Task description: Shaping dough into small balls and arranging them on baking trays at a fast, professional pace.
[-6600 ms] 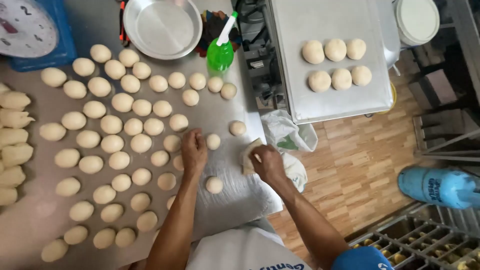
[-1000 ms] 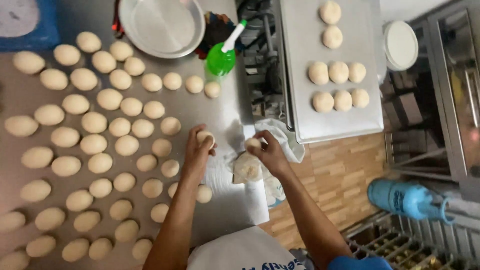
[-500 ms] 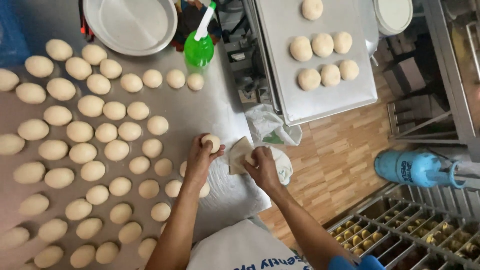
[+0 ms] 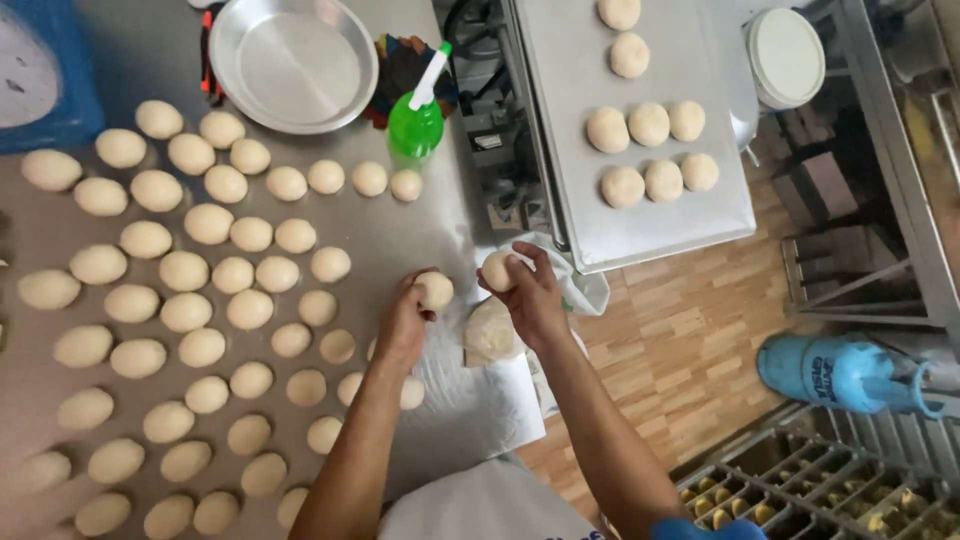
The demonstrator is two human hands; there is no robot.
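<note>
So the person is standing at a grey steel table (image 4: 420, 235) that's covered in rows of little dough balls (image 4: 190, 300); each hand is holding one ball up off the surface. The left hand (image 4: 405, 325) is curling its fingers around a round dough ball (image 4: 435, 290), gripping it from below; the right hand (image 4: 530, 295) is doing the same with a second dough ball (image 4: 498, 270), thumb and fingers wrapping it. The two hands are sitting close together but not touching; there's a small gap between the two balls.

Just under the right hand a floury lump of dough (image 4: 492, 330) is lying on a white cloth (image 4: 470, 410) that's hanging over the table edge; a crumpled plastic bag (image 4: 580, 290) is poking out beside it.

Further back a green squeeze bottle (image 4: 415, 125) with a white nozzle is standing near a round metal pan (image 4: 293, 62); a blue scale (image 4: 45, 75) is sitting in the far left corner. To the right a metal tray (image 4: 660, 235) is carrying eight shaped balls; a blue gas cylinder (image 4: 840, 372) is lying over the wooden floor (image 4: 680, 340).
</note>
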